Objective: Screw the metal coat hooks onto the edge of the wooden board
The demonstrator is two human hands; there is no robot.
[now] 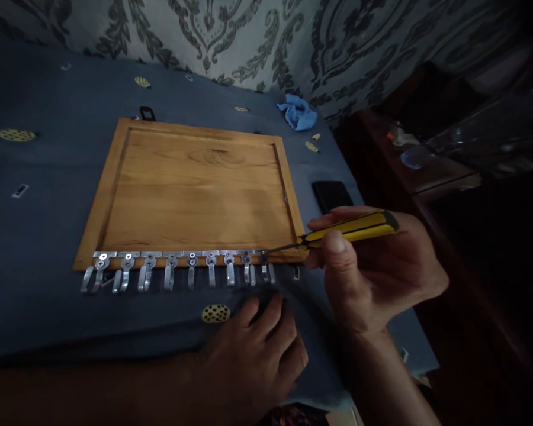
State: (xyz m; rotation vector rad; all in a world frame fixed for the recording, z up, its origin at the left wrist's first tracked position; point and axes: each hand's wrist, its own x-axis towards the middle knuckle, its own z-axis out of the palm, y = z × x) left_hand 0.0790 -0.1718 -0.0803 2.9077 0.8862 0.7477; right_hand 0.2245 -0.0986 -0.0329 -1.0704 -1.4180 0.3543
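A wooden board (195, 189) with a raised frame lies on a blue cloth (48, 195). Along its near edge runs a row of several metal hooks (177, 269), each held by a screw. My right hand (373, 266) is closed round a yellow-handled screwdriver (350, 229); its tip rests at the rightmost hook (266, 263). My left hand (257, 349) lies on the cloth just in front of the hooks, fingers loosely curled and holding nothing.
A dark phone (333, 195) lies right of the board. A crumpled blue rag (298, 112) sits at the far edge by the patterned wall. A dark wooden side table (426, 171) with small items stands to the right, beyond the cloth's edge.
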